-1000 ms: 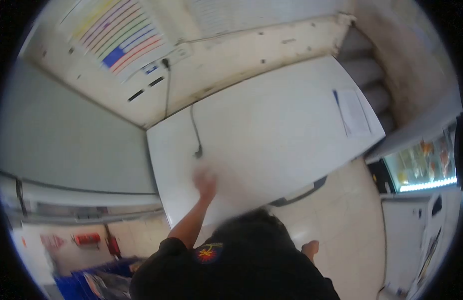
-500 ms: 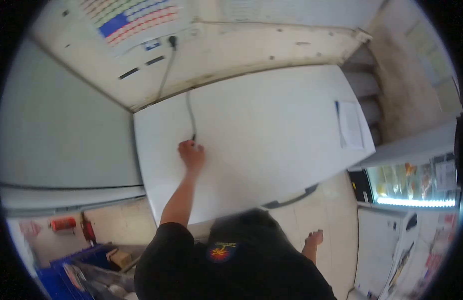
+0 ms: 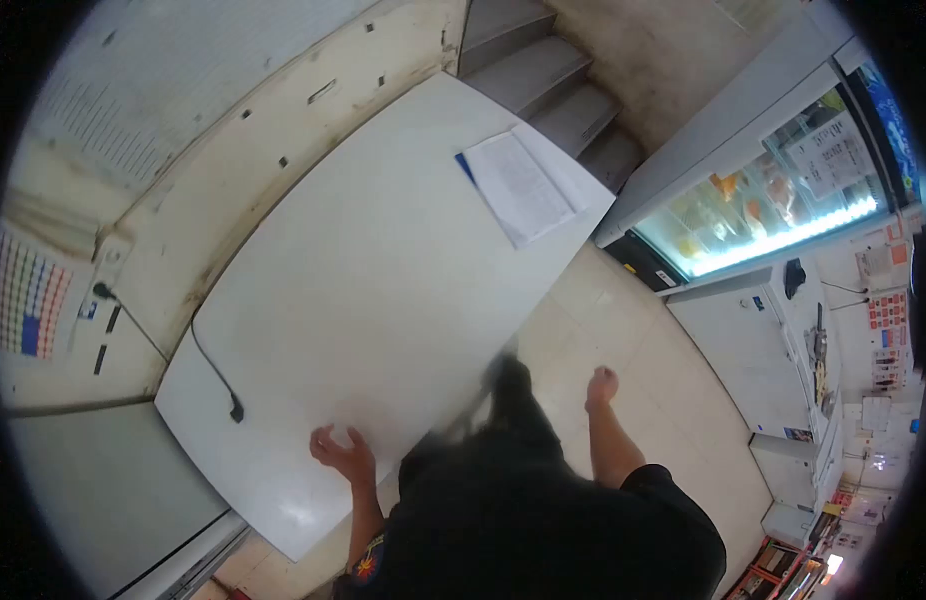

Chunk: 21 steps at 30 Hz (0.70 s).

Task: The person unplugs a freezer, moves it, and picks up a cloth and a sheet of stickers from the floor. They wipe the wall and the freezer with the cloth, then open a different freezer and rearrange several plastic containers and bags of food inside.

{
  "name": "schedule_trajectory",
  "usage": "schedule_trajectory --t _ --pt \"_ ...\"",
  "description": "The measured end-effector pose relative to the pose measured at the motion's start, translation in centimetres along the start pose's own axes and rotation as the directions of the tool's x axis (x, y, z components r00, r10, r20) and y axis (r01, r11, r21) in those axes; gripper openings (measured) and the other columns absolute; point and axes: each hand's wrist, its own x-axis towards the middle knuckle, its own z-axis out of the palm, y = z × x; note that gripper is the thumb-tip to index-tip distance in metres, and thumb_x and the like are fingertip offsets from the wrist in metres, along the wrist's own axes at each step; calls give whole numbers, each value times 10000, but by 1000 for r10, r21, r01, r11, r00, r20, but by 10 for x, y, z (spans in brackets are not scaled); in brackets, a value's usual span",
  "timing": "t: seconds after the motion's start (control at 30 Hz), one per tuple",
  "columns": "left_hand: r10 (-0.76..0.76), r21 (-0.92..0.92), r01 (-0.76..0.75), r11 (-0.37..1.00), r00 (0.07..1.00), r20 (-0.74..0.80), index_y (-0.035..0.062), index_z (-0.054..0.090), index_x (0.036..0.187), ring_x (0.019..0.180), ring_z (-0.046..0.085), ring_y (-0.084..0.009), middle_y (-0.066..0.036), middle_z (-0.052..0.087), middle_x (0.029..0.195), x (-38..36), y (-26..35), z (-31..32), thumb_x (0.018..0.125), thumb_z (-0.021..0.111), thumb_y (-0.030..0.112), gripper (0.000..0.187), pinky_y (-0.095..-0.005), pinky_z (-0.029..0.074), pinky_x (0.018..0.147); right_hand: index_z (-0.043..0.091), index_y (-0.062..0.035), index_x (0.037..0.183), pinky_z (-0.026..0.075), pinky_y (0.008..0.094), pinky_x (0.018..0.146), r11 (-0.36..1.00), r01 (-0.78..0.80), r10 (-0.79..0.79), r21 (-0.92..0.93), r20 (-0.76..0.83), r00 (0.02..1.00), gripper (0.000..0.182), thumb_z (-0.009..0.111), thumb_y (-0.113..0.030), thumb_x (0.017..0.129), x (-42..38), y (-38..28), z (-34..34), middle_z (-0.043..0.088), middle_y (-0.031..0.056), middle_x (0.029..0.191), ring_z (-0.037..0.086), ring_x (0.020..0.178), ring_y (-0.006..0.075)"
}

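My left hand (image 3: 345,456) is over the near edge of a white flat surface (image 3: 353,260), its fingers apart and curved, with nothing in them. To its upper left, a grey cable with a black plug (image 3: 236,408) lies on the same surface, apart from my fingers. My right hand (image 3: 602,387) hangs over the tiled floor to the right of the surface, fingers curled inward; whether it holds anything is hidden. An open booklet of papers (image 3: 518,188) with a blue edge lies near the far right corner.
Grey steps (image 3: 543,75) rise behind the surface. A lit glass-door fridge (image 3: 763,200) stands at the right, with a white chest freezer (image 3: 748,335) beyond it. A grey cabinet (image 3: 103,490) is at the left. Another black plug (image 3: 103,290) sits in a wall socket.
My left hand has let go of the cable's plug and moved away from it, fingers now spread. The view has swung right, showing more of the fridge and steps. My right hand is raised further forward.
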Motion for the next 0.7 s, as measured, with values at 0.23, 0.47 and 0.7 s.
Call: schedule_trajectory --t 0.23,0.47,0.7 --pt "83 -92 -61 994 963 256 59 556 1195 1261 423 -411 -204 524 1260 -55 171 51 782 736 69 451 -576 330 1058 668 -49 1163 474 482 1004 710 697 -695 -101 56 717 300 694 -135 876 181 -233 112 684 167 1167 607 1139 383" --pt "228 -140 -188 972 894 386 57 621 1142 1104 591 -414 -190 638 1127 -105 247 104 772 755 162 408 -510 477 922 708 -147 1157 505 458 974 700 689 -703 -188 -17 711 299 700 -280 889 267 -341 182 713 109 1136 641 1125 337" --pt "-75 117 10 993 824 561 4 537 1329 1238 555 -429 -234 598 1297 -113 291 121 819 743 343 646 -591 396 1036 719 -76 1154 544 444 918 709 701 -585 -78 489 647 404 659 -390 907 301 -365 192 736 172 1138 698 1062 352"
